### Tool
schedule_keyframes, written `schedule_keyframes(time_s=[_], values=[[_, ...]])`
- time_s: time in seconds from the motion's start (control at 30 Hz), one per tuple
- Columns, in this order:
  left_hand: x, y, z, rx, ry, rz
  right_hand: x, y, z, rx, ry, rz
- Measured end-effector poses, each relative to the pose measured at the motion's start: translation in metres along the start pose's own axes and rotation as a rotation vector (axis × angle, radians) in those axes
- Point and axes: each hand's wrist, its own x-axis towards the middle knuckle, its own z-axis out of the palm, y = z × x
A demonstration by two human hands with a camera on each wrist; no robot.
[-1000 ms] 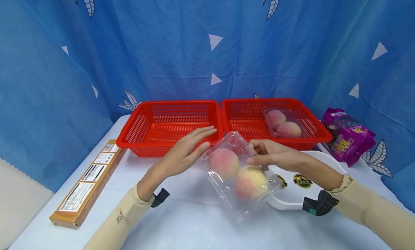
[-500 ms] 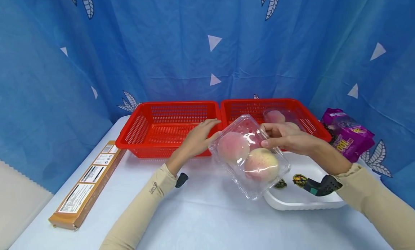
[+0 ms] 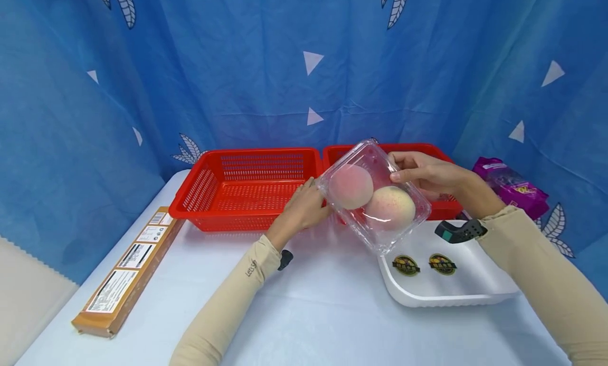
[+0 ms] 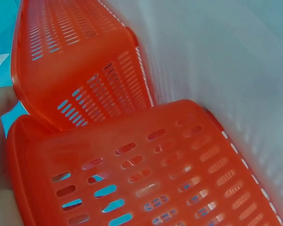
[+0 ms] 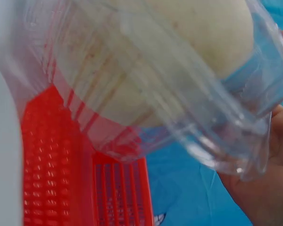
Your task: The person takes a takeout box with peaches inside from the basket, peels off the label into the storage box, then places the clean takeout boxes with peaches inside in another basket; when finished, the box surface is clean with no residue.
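My right hand (image 3: pixel 429 173) grips the upper right edge of a clear plastic clamshell box (image 3: pixel 377 239), tilted in the air before the right red basket (image 3: pixel 434 150). Two pink and yellow peaches sit inside: one peach (image 3: pixel 350 186) at the left, another peach (image 3: pixel 390 208) at the right. In the right wrist view the box (image 5: pixel 203 108) fills the top, with a peach (image 5: pixel 170 47) close behind the plastic. My left hand (image 3: pixel 304 205) lies at the near inner corner of the left red basket (image 3: pixel 247 194), fingers pointing forward, beside the box's left corner, which overlaps it.
A white tray (image 3: pixel 456 287) with two black-and-gold stickers stands at the right, under my right forearm. A purple bag (image 3: pixel 513 186) lies behind it. At the left is a long brown box (image 3: pixel 125 273) with white labels. A blue curtain (image 3: pixel 266 65) hangs behind the baskets.
The right hand has carried the peach box up and away, toward the right basket, now hiding the peaches there. My left hand has moved right to the baskets' meeting rims.
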Motion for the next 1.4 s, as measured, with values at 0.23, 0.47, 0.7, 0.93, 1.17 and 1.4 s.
schedule_keyframes(time_s=[0.23, 0.47, 0.7, 0.93, 1.17, 1.4], values=[[0.003, 0.001, 0.002, 0.082, -0.061, -0.038, 0.012, 0.011, -0.03, 0.1, 0.035, 0.01], [0.004, 0.003, 0.004, 0.119, -0.073, -0.065, 0.022, 0.023, -0.054, 0.225, 0.102, -0.02], [0.003, 0.004, 0.005, 0.149, -0.096, -0.084, 0.031, 0.031, -0.065, 0.359, 0.256, 0.056], [0.002, 0.005, 0.007, 0.152, -0.096, -0.098, 0.04, 0.042, -0.071, 0.436, 0.426, 0.133], [0.003, 0.005, 0.008, 0.159, -0.087, -0.1, 0.041, 0.051, -0.069, 0.421, 0.542, 0.313], [0.005, 0.007, 0.006, 0.167, -0.086, -0.103, 0.045, 0.061, -0.066, 0.378, 0.612, 0.428]])
